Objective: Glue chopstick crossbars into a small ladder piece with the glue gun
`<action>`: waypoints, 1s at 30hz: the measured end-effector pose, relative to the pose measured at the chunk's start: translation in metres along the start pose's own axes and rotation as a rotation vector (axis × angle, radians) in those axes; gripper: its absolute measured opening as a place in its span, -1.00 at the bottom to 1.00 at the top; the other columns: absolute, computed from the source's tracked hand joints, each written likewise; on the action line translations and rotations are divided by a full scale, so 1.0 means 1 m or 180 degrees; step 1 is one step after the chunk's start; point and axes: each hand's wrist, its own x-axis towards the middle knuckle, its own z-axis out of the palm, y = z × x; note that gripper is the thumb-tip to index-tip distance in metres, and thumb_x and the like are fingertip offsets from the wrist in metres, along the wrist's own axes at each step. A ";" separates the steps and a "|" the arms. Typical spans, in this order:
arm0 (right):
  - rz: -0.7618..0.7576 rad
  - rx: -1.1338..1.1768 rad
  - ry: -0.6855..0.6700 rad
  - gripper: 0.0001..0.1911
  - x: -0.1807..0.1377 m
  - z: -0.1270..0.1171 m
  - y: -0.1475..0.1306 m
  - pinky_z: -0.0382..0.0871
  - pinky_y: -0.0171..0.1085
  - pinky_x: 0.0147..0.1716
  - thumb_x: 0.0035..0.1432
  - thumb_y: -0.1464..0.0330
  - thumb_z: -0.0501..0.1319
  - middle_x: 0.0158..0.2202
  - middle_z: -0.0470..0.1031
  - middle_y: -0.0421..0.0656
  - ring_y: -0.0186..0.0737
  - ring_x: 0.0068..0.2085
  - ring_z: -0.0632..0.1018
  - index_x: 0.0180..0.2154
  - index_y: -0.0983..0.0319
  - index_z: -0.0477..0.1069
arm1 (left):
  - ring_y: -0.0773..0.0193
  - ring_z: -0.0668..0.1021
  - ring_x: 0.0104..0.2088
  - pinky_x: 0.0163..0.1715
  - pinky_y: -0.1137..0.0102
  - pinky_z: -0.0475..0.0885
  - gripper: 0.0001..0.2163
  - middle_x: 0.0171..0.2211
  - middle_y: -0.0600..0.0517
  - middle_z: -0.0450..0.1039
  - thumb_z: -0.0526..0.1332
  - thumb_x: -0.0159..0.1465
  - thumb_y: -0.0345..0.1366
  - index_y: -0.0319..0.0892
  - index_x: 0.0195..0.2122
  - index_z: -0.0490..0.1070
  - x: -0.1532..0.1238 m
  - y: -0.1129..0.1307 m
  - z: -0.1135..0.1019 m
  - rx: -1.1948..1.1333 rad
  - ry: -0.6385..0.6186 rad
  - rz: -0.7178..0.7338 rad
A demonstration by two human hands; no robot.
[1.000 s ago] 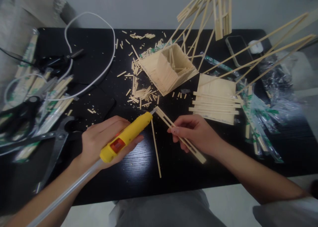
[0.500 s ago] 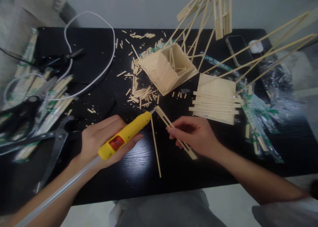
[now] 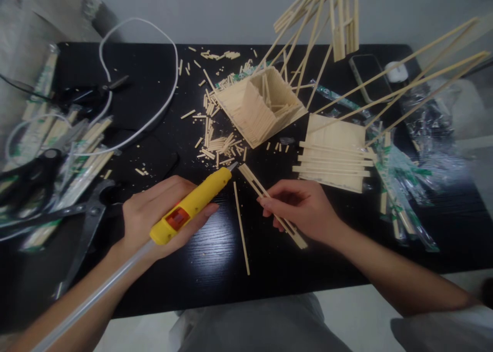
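Note:
My left hand [image 3: 154,216] is closed around a yellow glue gun [image 3: 192,204] with a clear glue stick trailing from its back end. Its metal tip points at the far end of a pair of joined bamboo sticks [image 3: 257,183]. My right hand [image 3: 302,208] pinches those sticks near their middle, holding them slanted above the black table [image 3: 215,259]. A single loose bamboo stick [image 3: 241,229] lies on the table between my hands.
A slanted box of glued sticks [image 3: 262,108] and a flat stick panel [image 3: 335,152] lie beyond my hands. Cut stick bits [image 3: 217,144] litter the middle. Scissors [image 3: 34,175], pliers [image 3: 82,229], a white cable [image 3: 154,116] and wrapped chopsticks sit left. A phone [image 3: 367,75] lies far right.
The glue gun has shifted slightly left and back, its tip easing away from the stick ends. My right hand has slid the joined sticks a little, so less of them shows below my fingers.

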 end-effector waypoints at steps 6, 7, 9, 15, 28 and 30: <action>0.0297 0.0210 -0.0193 -0.67 0.002 -0.002 -0.005 0.45 -0.45 -0.72 -0.02 0.19 0.69 -0.54 0.62 -0.24 -0.39 -0.64 0.52 -0.39 0.25 0.68 | 0.23 0.72 -0.38 -0.47 0.39 0.57 -0.84 -0.34 0.00 0.66 0.34 0.50 -0.15 -0.11 -0.16 0.52 0.004 0.002 0.002 -0.0110 -0.0065 0.0465; 0.0352 0.0263 -0.0251 -0.68 0.002 -0.003 -0.005 0.44 -0.46 -0.72 -0.01 0.20 0.69 -0.54 0.61 -0.24 -0.39 -0.65 0.52 -0.39 0.25 0.68 | 0.23 0.72 -0.38 -0.47 0.39 0.58 -0.85 -0.34 0.00 0.66 0.36 0.49 -0.17 -0.12 -0.15 0.52 0.003 0.002 0.002 -0.0146 -0.0093 0.0538; 0.0435 0.0375 -0.0365 -0.69 0.003 -0.005 -0.004 0.42 -0.47 -0.73 0.02 0.20 0.68 -0.54 0.61 -0.25 -0.40 -0.65 0.52 -0.37 0.25 0.69 | 0.21 0.73 -0.36 -0.43 0.37 0.61 -0.86 -0.32 0.00 0.67 0.37 0.48 -0.18 -0.11 -0.13 0.52 0.001 0.001 0.003 -0.0176 -0.0114 0.0554; 0.0561 0.0549 -0.0573 -0.66 0.004 -0.010 -0.001 0.37 -0.49 -0.76 0.10 0.12 0.64 -0.55 0.61 -0.25 -0.41 -0.68 0.51 -0.36 0.25 0.69 | 0.19 0.75 -0.32 -0.43 0.36 0.61 -0.89 -0.23 0.01 0.70 0.36 0.46 -0.19 -0.06 -0.07 0.55 -0.005 -0.007 -0.002 -0.0090 -0.0159 0.0252; 0.0753 0.0820 -0.0697 -0.69 0.006 -0.012 0.000 0.39 -0.50 -0.75 0.10 0.17 0.63 -0.56 0.61 -0.26 -0.43 -0.69 0.50 -0.36 0.25 0.68 | 0.21 0.73 -0.36 -0.49 0.36 0.58 -0.87 -0.30 0.02 0.68 0.29 0.52 -0.14 -0.06 -0.12 0.51 0.000 0.002 0.001 0.0003 -0.0006 0.0279; 0.0752 0.0865 -0.0726 -0.70 0.006 -0.012 0.000 0.39 -0.51 -0.76 0.11 0.18 0.63 -0.56 0.61 -0.27 -0.43 -0.70 0.49 -0.36 0.25 0.68 | 0.18 0.74 -0.35 -0.46 0.35 0.61 -0.90 -0.32 0.01 0.67 0.34 0.49 -0.20 -0.08 -0.14 0.53 0.000 0.002 0.002 -0.0124 -0.0033 0.0385</action>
